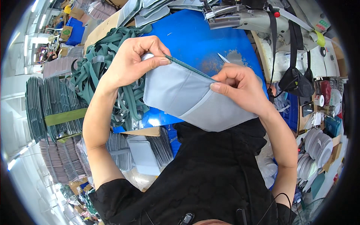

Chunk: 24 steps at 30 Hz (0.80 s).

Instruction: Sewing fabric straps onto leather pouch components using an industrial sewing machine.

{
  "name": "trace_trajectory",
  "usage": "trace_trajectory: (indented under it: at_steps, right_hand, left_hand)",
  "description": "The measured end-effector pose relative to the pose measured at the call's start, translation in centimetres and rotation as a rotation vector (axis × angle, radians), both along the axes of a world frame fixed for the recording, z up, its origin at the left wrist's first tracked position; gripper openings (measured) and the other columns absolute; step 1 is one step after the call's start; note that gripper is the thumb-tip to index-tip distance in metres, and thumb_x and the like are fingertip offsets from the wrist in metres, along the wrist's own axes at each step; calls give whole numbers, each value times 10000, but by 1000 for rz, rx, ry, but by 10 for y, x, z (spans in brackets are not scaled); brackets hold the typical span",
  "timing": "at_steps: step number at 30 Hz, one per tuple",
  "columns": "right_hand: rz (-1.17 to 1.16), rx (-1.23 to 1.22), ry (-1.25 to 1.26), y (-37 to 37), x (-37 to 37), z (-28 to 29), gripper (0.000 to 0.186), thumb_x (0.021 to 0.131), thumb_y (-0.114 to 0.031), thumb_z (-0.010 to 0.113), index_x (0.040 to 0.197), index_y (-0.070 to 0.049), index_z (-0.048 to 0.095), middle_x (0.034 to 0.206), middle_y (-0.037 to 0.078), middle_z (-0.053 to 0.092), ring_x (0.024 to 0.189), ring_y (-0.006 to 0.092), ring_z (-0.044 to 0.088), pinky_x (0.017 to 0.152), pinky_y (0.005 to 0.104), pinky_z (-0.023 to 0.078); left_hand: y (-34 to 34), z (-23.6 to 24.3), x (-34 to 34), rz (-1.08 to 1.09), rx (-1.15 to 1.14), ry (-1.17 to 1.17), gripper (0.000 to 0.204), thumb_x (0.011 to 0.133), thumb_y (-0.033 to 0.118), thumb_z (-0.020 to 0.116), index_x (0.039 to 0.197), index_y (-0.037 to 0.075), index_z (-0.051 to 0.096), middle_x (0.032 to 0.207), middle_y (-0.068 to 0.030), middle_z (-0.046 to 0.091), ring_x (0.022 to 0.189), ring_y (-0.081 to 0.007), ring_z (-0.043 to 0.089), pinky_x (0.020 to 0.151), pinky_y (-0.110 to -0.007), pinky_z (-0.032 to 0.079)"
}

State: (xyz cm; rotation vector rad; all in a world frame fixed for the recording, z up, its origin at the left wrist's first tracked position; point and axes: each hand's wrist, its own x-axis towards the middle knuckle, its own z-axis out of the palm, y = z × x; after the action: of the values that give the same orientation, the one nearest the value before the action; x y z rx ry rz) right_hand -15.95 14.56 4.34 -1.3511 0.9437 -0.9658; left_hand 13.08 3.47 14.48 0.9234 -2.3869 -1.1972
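Note:
A light grey fabric panel with rounded corners and a dark green strip along its top edge hangs between my two hands. My left hand pinches the upper left of that edge between thumb and fingers. Farther right along the same edge, my right hand grips it with thumb and bent fingers. The panel is tilted, its right end lower, and a paler band crosses it. A slim pointed pale tip shows just beyond my right hand; the rest of it is hidden.
Under the panel is a blue work surface. Green straps lie tangled on its left, with grey pieces stacked behind. A sewing machine stands at the far right, a black pouch hanging nearby. Bundled panels are piled left.

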Motion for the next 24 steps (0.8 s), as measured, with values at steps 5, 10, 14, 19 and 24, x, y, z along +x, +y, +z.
trace_trajectory:
  at_steps: [5, 10, 14, 19, 24]
  right_hand:
    - [-21, 19, -15, 4, 6, 1, 179, 927, -149, 814, 925, 16, 745, 799, -32, 609, 650, 10, 500, 585, 219, 397]
    - [-52, 55, -92, 8, 12, -2, 182, 918, -143, 825, 911, 22, 748, 816, -27, 629, 676, 1, 532, 584, 199, 401]
    - [-59, 67, -103, 7, 16, -2, 173, 921, -134, 821, 905, 22, 748, 817, -27, 638, 684, -1, 541, 588, 196, 410]
    - [-113, 96, -163, 3, 20, -4, 152, 934, -127, 806, 898, 10, 749, 762, -45, 626, 663, -9, 519, 585, 197, 399]
    - [-121, 268, -252, -15, 14, -6, 136, 950, -145, 792, 920, -17, 760, 738, -56, 638, 677, -11, 519, 604, 196, 402]
  left_hand:
    - [3, 3, 1, -7, -61, -9, 140, 888, 36, 784, 826, 9, 661, 938, -111, 735, 891, -162, 661, 805, -296, 517]
    - [4, 4, 3, -3, -69, -9, 156, 891, 39, 782, 816, 17, 647, 934, -110, 742, 879, -163, 667, 801, -298, 520]
    - [-1, 3, 1, -2, -103, -16, 175, 888, 38, 780, 801, 23, 630, 931, -101, 743, 869, -163, 664, 797, -301, 520]
    - [-21, -1, -7, -63, -186, -26, 169, 879, 27, 775, 798, 26, 626, 903, -81, 730, 859, -162, 647, 800, -306, 511]
    - [-66, -11, -30, -52, -61, -10, 183, 892, 40, 776, 795, -2, 627, 891, -73, 705, 878, -130, 659, 809, -281, 514]
